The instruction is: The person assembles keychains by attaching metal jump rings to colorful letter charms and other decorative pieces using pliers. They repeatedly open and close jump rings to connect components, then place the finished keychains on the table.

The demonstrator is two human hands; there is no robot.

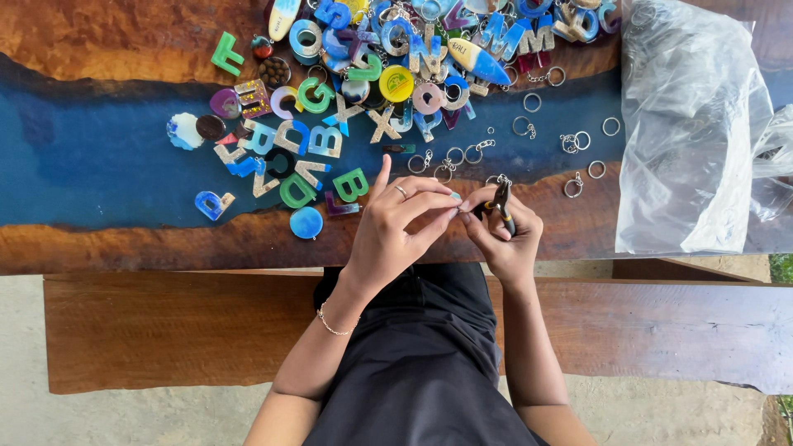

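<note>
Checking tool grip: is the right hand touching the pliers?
Touching. The head view shows the right hand wrapped around the pliers, handles running through its fingers.

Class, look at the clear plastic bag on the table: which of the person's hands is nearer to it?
Right. The right hand, holding small pliers, is between the left hand and the plastic bag, which lies further to its right. The left hand is farther away, beside the green letter.

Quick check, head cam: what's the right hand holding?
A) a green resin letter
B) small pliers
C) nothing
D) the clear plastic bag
B: the right hand grips small dark-handled pliers, their tip meeting the left hand fingertips; the clear plastic bag lies apart, off to one side.
</note>
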